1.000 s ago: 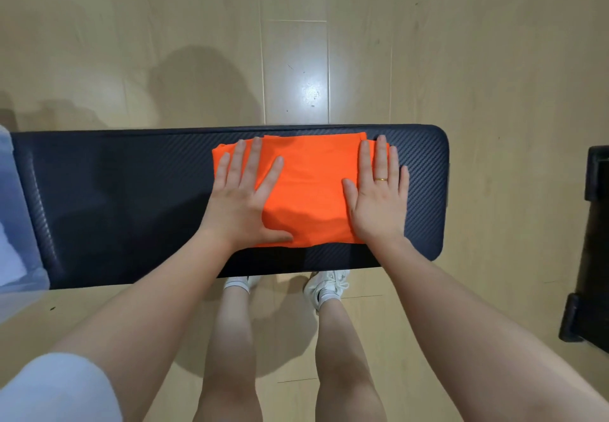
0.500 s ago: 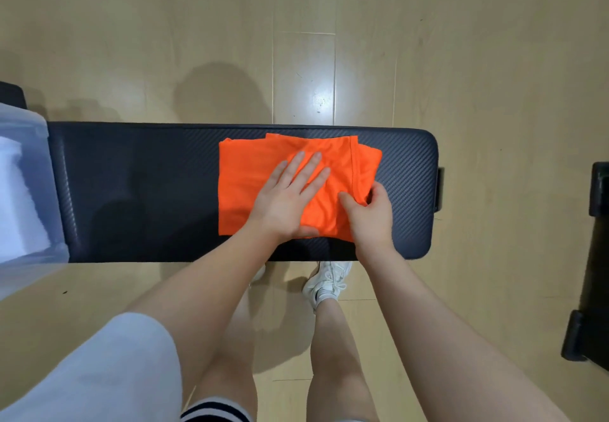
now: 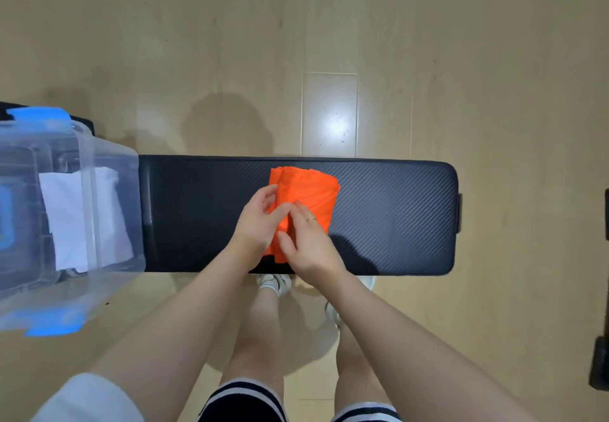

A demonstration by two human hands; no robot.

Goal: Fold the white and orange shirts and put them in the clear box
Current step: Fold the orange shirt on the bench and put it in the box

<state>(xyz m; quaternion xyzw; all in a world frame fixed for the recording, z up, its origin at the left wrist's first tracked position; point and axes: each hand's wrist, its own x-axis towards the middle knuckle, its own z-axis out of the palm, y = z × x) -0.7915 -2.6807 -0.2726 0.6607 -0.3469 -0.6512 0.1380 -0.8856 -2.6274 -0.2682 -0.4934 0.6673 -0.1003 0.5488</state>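
Orange jersey cloth is pinched between both hands at the middle of the long black padded bench (image 3: 379,217); the left hand (image 3: 260,223) curls its fingers over the near-left edge of the folded orange shirt (image 3: 306,191), and the right hand (image 3: 306,240), a gold ring (image 3: 311,219) on one finger, lies closed over the same edge beside it, so the layers are held together and will not spring apart. Such a two-handed grip on one side suits lifting the bundle as a single packet, I judge. At the bench's left end sits the clear plastic box with blue latches (image 3: 108,164); the folded white shirt (image 3: 82,220) already lies inside it, so only the orange one is left to stow. Half a second ago the shirt was a wider rectangle, with the left palm pressing it flat and the right hand pinching its right edge; it is now folded over to about half that width, and the view has swung left to show more of the box.
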